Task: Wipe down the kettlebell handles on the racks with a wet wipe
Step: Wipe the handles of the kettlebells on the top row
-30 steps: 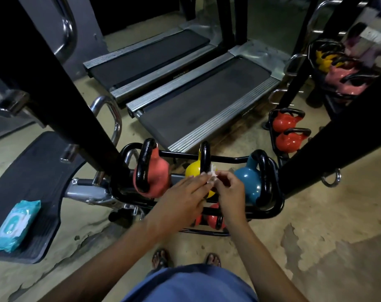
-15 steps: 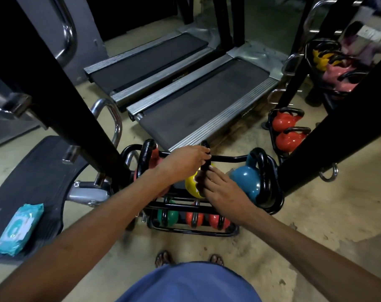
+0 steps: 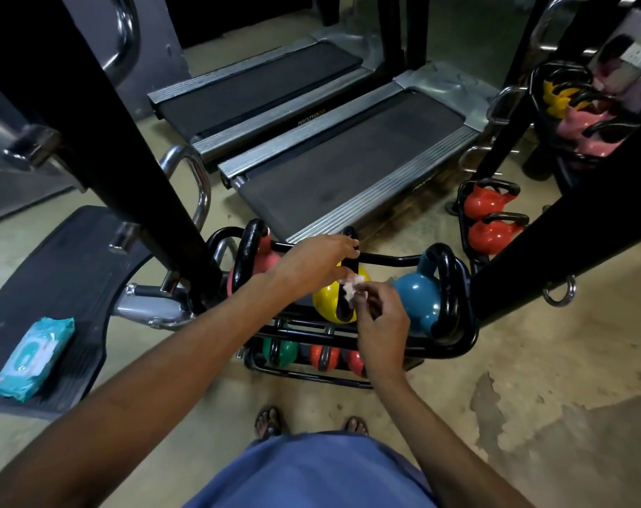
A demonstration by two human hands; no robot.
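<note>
The wet wipe (image 3: 349,290) is small, soft and floppy, so the right hand (image 3: 381,320) pinches it tight in its grip, just beside the yellow kettlebell (image 3: 326,303). The left hand (image 3: 317,258) has its grip curled round the black handle (image 3: 350,267) on top. The kettlebell looks heavy and hard, so it should sit firm in the rack (image 3: 458,344). The handle may get slippery when wet. The rack stands on a concrete floor (image 3: 531,379) near two treadmills (image 3: 348,170).

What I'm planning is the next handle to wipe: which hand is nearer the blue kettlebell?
Right. The right hand, pinching the wipe, is just left of the blue kettlebell; the left hand grips the handle of the yellow kettlebell, farther left.
</note>
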